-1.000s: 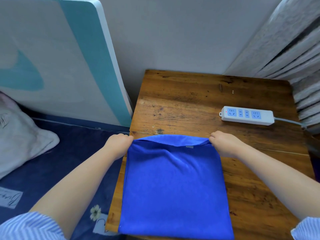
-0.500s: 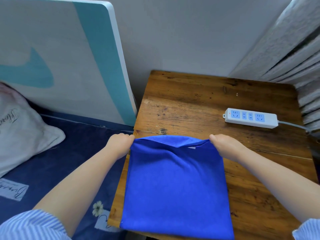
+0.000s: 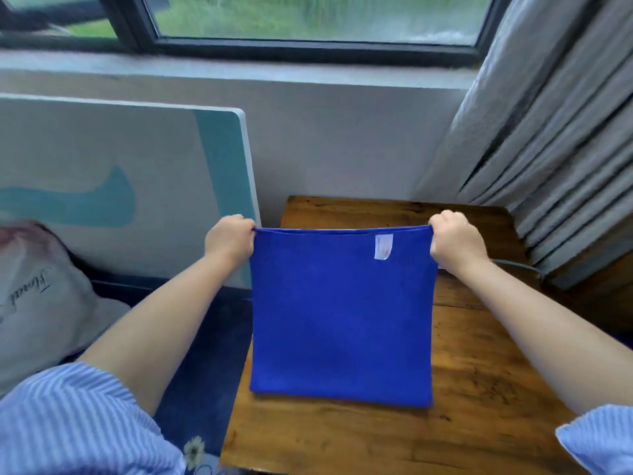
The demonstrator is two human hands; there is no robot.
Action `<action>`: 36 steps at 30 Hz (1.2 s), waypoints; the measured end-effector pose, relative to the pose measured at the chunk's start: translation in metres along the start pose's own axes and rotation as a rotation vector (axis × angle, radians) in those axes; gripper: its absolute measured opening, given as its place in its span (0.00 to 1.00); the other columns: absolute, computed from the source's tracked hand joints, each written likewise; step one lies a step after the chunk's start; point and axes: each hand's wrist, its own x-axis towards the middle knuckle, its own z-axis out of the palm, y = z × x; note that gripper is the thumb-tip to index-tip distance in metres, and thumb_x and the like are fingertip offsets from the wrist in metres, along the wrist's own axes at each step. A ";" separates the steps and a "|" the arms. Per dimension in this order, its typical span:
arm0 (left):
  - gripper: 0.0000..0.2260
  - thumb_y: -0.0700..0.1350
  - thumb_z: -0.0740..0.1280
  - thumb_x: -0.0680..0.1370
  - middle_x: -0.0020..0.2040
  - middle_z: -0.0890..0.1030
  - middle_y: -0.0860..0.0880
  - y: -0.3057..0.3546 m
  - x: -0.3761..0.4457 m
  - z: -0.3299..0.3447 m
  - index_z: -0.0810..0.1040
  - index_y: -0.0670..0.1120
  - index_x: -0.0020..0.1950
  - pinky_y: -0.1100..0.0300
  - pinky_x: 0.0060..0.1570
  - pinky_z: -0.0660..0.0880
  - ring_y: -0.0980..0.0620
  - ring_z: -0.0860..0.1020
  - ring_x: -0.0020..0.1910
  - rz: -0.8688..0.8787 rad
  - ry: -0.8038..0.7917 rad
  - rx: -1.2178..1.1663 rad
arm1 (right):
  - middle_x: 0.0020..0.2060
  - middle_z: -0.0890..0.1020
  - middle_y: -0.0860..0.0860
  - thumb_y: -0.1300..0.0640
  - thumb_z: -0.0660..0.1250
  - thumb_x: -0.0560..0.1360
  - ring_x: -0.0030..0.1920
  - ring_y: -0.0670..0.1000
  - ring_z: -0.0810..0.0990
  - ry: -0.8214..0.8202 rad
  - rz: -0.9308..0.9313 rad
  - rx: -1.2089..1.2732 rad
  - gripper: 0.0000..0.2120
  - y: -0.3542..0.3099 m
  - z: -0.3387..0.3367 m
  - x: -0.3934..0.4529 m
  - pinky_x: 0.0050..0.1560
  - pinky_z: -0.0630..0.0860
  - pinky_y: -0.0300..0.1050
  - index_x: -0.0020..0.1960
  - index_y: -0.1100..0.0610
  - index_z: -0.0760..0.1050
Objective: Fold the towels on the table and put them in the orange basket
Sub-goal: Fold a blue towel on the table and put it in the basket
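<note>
We see the blue towel held up over the wooden worktop, its top edge stretched level from left to right between the hands and the cloth hanging down toward us, roughly square so no long axis stands out. The left hand pinches the top left corner with curled fingers, and the right hand grips the top right corner likewise. A white label shows near the top right, and the lower edge looks close to the worktop, though we cannot tell whether it touches.
</note>
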 end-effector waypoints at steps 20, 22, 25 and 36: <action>0.12 0.41 0.57 0.80 0.54 0.75 0.37 0.017 -0.051 -0.073 0.76 0.37 0.56 0.48 0.44 0.72 0.34 0.77 0.46 0.123 0.379 -0.125 | 0.46 0.77 0.68 0.71 0.59 0.72 0.49 0.66 0.75 0.453 0.099 0.210 0.10 0.011 -0.097 -0.058 0.47 0.70 0.54 0.50 0.70 0.77; 0.12 0.40 0.57 0.80 0.53 0.76 0.36 0.016 -0.054 -0.068 0.77 0.36 0.56 0.47 0.43 0.72 0.34 0.77 0.45 0.122 0.398 -0.154 | 0.45 0.77 0.68 0.73 0.58 0.72 0.47 0.66 0.76 0.474 0.092 0.261 0.10 0.013 -0.093 -0.060 0.42 0.70 0.51 0.50 0.70 0.77; 0.11 0.40 0.58 0.80 0.53 0.77 0.37 0.014 -0.051 -0.057 0.77 0.37 0.56 0.48 0.46 0.72 0.34 0.77 0.47 0.110 0.341 -0.149 | 0.47 0.77 0.65 0.71 0.57 0.73 0.46 0.65 0.77 0.361 0.097 0.226 0.12 0.016 -0.080 -0.055 0.39 0.68 0.48 0.51 0.67 0.77; 0.12 0.36 0.57 0.79 0.53 0.79 0.34 0.029 0.007 -0.060 0.78 0.35 0.54 0.52 0.50 0.69 0.37 0.75 0.53 -0.030 0.294 -0.361 | 0.47 0.76 0.68 0.71 0.55 0.74 0.49 0.64 0.75 0.278 0.201 0.387 0.13 0.008 -0.068 0.009 0.43 0.65 0.45 0.51 0.68 0.78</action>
